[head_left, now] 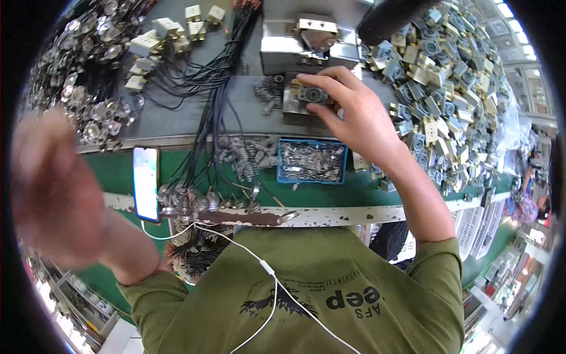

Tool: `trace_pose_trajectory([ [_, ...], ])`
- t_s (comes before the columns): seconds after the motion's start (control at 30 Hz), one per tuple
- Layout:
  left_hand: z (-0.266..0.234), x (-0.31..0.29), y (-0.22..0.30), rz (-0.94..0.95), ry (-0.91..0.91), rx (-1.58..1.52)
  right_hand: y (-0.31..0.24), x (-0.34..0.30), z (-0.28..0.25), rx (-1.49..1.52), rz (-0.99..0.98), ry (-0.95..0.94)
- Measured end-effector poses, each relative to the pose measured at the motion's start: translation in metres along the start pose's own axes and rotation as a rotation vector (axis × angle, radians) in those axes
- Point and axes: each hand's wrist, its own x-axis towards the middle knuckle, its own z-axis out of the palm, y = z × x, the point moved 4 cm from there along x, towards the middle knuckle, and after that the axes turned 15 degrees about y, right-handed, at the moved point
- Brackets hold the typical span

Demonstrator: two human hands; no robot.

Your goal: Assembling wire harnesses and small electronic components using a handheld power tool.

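My right hand [359, 112] pinches a small grey plastic housing [312, 95] with a round recess between thumb and fingers. The housing sits on a metal block [296, 106] in front of a steel fixture [283, 52]. Raised at the left, close to the camera, my left hand [59, 194] is smeared by motion, so its fingers do not show clearly. It is nearest to the pile of clear round pieces on wires [94, 112] and a lit phone [146, 183].
Grey and cream housings [433, 100] are heaped at the right. A blue tray [311, 180] of small metal parts lies near the front edge, beside loose springs [244, 156]. Black wires [206, 118] run down the middle-left, with cream blocks [147, 44] behind. A white earphone cord [268, 267] hangs in front.
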Motion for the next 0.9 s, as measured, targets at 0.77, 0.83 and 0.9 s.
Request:
trace_pose_trajectory([
  [0.77, 0.000, -0.001, -0.129, -0.067, -0.502, 1.054, -0.074, -0.058, 0.014, 0.350, 0.166, -0.455],
  [0.83, 0.006, 0.000, -0.128, -0.086, -0.494, 1.105, -0.069, -0.053, 0.007, 0.307, 0.098, -0.425],
  [0.9, 0.004, 0.005, -0.126, -0.059, -0.498, 1.081, -0.065, -0.040, -0.020, 0.353, 0.175, -0.359],
])
